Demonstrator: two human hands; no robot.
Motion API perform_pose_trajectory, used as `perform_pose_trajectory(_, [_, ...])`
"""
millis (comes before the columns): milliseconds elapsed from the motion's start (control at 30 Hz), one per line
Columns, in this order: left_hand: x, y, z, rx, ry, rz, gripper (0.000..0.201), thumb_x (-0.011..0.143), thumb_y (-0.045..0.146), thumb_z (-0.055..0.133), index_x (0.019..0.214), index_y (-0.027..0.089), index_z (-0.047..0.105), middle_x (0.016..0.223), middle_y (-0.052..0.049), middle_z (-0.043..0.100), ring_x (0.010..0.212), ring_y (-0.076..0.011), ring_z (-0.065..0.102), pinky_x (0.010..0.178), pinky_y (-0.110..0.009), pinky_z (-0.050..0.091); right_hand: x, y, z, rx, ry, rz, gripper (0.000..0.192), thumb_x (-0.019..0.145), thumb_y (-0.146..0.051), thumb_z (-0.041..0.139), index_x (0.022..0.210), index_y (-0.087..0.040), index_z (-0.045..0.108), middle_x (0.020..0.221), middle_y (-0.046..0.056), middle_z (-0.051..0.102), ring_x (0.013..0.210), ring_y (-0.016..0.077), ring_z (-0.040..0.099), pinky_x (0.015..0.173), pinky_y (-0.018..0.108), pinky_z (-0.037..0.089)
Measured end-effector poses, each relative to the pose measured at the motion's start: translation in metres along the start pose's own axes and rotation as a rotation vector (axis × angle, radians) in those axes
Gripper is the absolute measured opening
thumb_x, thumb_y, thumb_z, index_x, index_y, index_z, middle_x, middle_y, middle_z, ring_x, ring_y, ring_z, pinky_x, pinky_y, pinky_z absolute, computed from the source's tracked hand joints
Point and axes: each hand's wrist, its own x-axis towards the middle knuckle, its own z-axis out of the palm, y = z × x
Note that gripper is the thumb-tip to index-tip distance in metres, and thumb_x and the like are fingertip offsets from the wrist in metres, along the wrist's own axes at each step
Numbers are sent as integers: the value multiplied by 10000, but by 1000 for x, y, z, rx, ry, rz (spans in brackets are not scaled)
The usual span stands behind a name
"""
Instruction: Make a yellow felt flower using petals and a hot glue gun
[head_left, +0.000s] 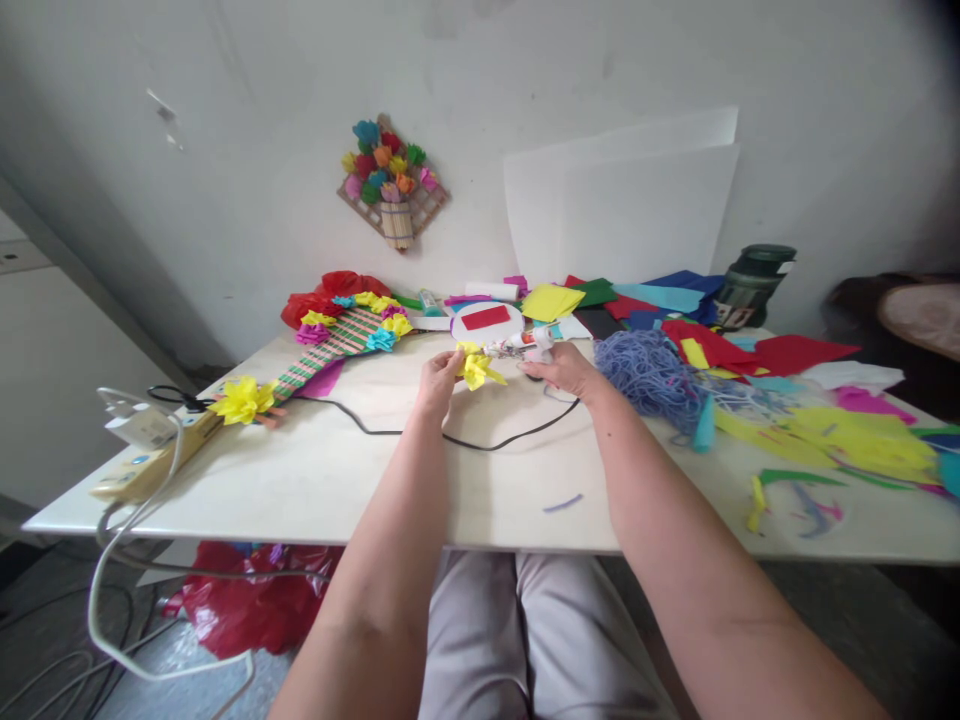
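Far left of the table (337, 480), a power strip (142, 455) with a white plug; a black cord (420, 432) runs from it across the bare top toward the person's hands. Next to the strip, a yellow flower (244, 399) sits at the foot of a striped woven fan (341, 345), whose upper edge carries pink, yellow and blue paper flowers. On the wall above hangs a finished flower plaque (391, 185). Centre: left hand (439, 380) pinches a yellow paper flower (475, 367) between narrowed fingers, just above the table, a little past the cord's loop. Right hand (566, 370) is wrapped around a glue gun (521, 346), nozzle aimed left and touching or nearly touching the flower; contact too small to confirm. Behind the hands, a white disc (487, 322) with a red patch. Judgement: gluing step in hand, adhesive going onto the flower. Next move would call for a steady bead, fingers clear of the hot tip, then pressing the flower to its mount before the glue sets. Right of the hands: a heap of blue yarn (649, 372), then mixed paper scraps (825, 430) in red, yellow and green, a dark jar (754, 285) at the back, white sheets (622, 205) leaning on the wall.
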Motion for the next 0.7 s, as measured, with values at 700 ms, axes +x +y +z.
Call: perform_pose_trajectory(700, [5, -3, -4, -55, 25, -27, 475, 510, 534, 762, 724, 123, 657, 663, -39, 642, 613, -131, 589, 639, -269, 489, -4, -6, -1, 142, -2, 7, 298, 646, -444, 608, 595, -161, 528, 455, -28, 481, 422, 97, 409, 432, 233, 303])
